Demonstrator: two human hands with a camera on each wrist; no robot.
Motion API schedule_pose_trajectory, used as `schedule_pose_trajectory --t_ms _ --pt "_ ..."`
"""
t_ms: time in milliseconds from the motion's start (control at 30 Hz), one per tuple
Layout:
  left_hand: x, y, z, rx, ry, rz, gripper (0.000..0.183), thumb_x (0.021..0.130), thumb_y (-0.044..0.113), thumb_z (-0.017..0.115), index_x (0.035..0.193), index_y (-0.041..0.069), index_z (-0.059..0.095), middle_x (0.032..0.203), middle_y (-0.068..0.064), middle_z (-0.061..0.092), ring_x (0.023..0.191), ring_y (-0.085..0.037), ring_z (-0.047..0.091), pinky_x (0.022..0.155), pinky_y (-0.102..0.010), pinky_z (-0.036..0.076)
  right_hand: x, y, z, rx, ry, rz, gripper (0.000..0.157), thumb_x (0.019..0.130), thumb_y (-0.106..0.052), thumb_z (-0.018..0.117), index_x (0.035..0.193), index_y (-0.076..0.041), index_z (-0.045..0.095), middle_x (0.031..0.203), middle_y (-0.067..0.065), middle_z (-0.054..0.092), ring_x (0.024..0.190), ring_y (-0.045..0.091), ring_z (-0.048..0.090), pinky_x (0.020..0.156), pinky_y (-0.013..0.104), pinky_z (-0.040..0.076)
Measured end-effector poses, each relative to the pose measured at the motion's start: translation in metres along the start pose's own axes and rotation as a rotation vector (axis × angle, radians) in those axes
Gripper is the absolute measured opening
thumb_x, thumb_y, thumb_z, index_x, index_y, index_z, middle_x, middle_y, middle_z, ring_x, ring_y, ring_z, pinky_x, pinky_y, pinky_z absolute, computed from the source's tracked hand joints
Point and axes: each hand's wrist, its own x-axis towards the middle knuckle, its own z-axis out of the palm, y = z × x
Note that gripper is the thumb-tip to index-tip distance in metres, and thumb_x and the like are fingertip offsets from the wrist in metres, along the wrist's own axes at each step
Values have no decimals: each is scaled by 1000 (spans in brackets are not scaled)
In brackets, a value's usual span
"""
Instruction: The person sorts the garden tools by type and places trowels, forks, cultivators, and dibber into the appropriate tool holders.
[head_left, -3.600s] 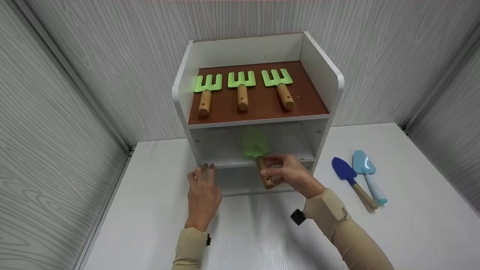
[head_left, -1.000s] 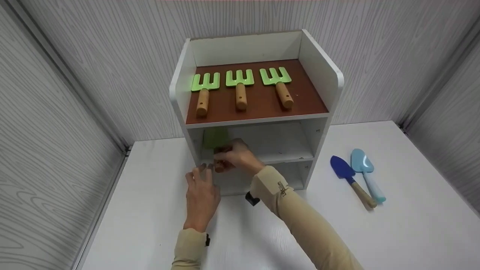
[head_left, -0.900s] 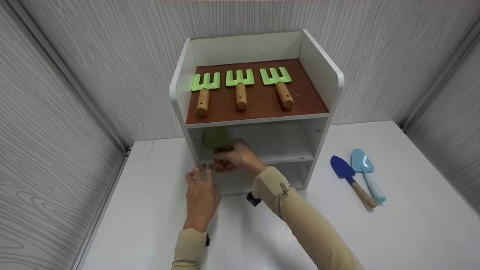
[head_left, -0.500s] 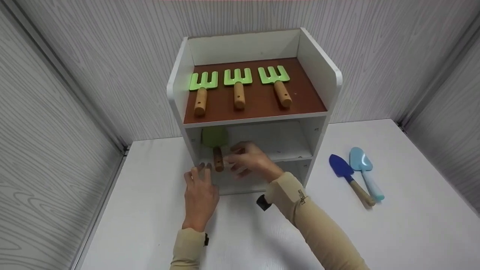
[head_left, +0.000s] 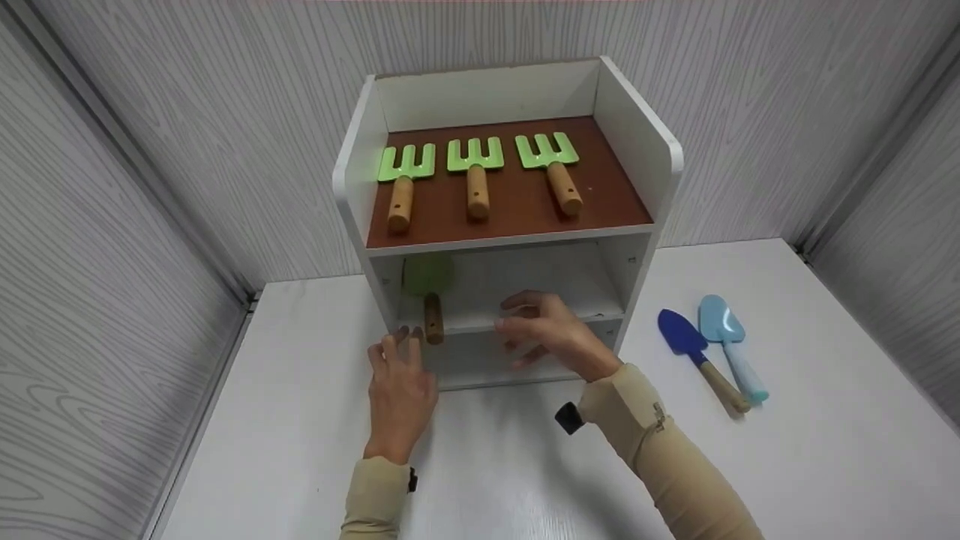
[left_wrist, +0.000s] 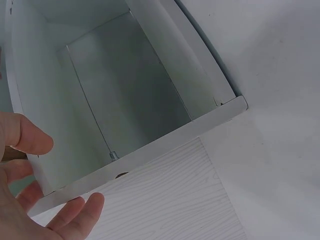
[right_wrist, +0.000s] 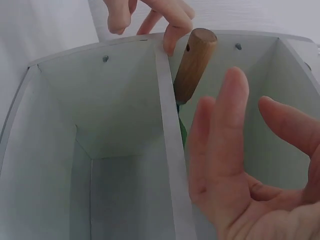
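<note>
A green trowel [head_left: 433, 316] with a wooden handle lies at the left of the middle shelf [head_left: 525, 281], its handle jutting past the shelf's front edge. My right hand [head_left: 553, 334] is to the right of it, in front of the shelf, fingers loosely bent and holding nothing. In the right wrist view the wooden handle [right_wrist: 195, 65] rises beside the shelf board, apart from my right fingers. My left hand [head_left: 401, 401] rests its fingertips on the cabinet's left front edge. The left wrist view shows those fingers [left_wrist: 85, 215] relaxed at the white side panel [left_wrist: 150, 152].
Three green hand forks [head_left: 478, 176] lie in a row on the cabinet's brown top [head_left: 517, 206]. To the right, on the white table [head_left: 810, 360], lie a dark blue trowel [head_left: 682, 334] and a light blue trowel [head_left: 721, 322]. Grey panels stand around the table.
My right hand carried the green trowel left onto the middle shelf, let go of it and drew back to the right. My left hand has stayed at the cabinet's edge.
</note>
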Motion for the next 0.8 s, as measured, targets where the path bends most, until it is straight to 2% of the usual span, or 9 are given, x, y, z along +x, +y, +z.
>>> schedule_pose_trajectory --t_ms 200,567,800 --pt "0 0 1 -16 6 2 45 81 -3 75 121 -10 56 118 -30 42 108 -48 46 60 -40 58 -8 8 -11 -5 0 -9 55 93 -21 71 138 4 51 119 20 62 99 39 66 69 40 61" --pt "1 0 1 -10 0 -5 48 82 -1 76 124 -8 55 119 -27 42 110 -46 46 64 -40 60 -21 24 -34 -22 26 -14 49 95 -19 69 135 5 53 110 18 66 93 34 69 71 42 61" --pt "1 0 1 -15 -8 -8 48 82 -1 76 125 -8 56 121 -27 41 111 -48 46 64 -40 60 -29 32 -46 -8 17 -4 55 96 -21 69 138 8 49 120 23 64 93 29 71 73 43 61"
